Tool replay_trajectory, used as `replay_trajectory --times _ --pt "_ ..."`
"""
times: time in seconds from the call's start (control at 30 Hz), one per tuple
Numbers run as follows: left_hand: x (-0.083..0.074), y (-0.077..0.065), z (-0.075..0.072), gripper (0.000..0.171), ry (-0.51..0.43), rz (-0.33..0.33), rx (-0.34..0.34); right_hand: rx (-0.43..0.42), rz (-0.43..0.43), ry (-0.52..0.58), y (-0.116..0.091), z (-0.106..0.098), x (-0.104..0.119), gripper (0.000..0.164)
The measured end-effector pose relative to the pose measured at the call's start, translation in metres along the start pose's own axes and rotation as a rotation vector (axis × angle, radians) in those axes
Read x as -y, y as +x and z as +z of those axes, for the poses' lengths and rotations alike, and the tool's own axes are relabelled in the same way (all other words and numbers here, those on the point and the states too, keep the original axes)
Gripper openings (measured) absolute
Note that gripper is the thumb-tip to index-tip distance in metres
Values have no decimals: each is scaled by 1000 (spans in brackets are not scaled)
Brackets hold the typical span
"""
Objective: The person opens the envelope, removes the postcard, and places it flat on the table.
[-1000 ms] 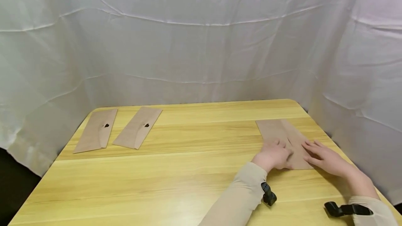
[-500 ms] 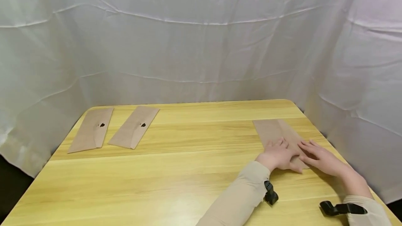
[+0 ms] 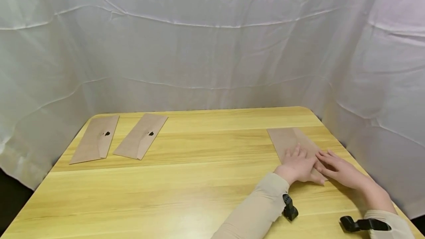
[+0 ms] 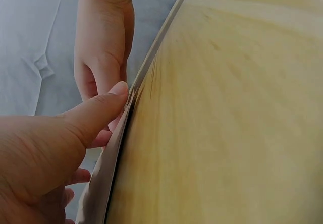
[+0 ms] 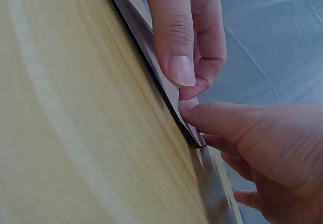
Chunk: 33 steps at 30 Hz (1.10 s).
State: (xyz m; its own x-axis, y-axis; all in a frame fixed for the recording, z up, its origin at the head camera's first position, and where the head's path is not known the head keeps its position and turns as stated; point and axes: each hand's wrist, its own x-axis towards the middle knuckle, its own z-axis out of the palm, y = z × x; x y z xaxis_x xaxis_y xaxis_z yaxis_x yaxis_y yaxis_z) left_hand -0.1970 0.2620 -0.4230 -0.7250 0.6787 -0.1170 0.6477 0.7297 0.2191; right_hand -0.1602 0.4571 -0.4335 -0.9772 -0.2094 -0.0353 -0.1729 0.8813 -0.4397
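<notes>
A brown paper envelope (image 3: pixel 283 137) lies flat at the table's right side, its lower part covered by both hands. My left hand (image 3: pixel 298 167) rests on it with fingers spread, thumb toward the near edge. Beside it, my right hand (image 3: pixel 343 170) touches the envelope's right side with its fingertips, close against the left hand. In the left wrist view, the left thumb lies along the edge of the envelope (image 4: pixel 103 183). The right wrist view has the right thumb (image 5: pixel 202 114) at the envelope's corner, just below the left thumb (image 5: pixel 181 70).
Two similar brown envelopes (image 3: pixel 94 139) (image 3: pixel 141 135), each with a small dark mark, lie at the table's far left. White curtains (image 3: pixel 212 47) hang behind the wooden table (image 3: pixel 166 194) and along its sides. Black wrist cameras (image 3: pixel 289 207) are strapped to both sleeves.
The left hand has slid rightward across the envelope, and its fingers have spread. A dark slit seen in the paper earlier no longer shows. The right hand stays at nearly the same spot.
</notes>
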Motion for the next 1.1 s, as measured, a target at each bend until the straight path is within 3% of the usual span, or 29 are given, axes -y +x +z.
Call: replay_trajectory --times 0.4,0.73,0.93,1.1 --pt "-1 5 1 44 17 10 -51 25 19 57 -4 -6 -4 68" --pt "-2 2 -5 69 142 39 -75 48 36 82 -2 -9 0 71" --pt "-3 -1 -11 71 191 47 -84 51 39 41 -3 -13 2 71" --pt "-1 -1 -10 58 195 52 -66 10 -39 -130 -1 -14 0 67"
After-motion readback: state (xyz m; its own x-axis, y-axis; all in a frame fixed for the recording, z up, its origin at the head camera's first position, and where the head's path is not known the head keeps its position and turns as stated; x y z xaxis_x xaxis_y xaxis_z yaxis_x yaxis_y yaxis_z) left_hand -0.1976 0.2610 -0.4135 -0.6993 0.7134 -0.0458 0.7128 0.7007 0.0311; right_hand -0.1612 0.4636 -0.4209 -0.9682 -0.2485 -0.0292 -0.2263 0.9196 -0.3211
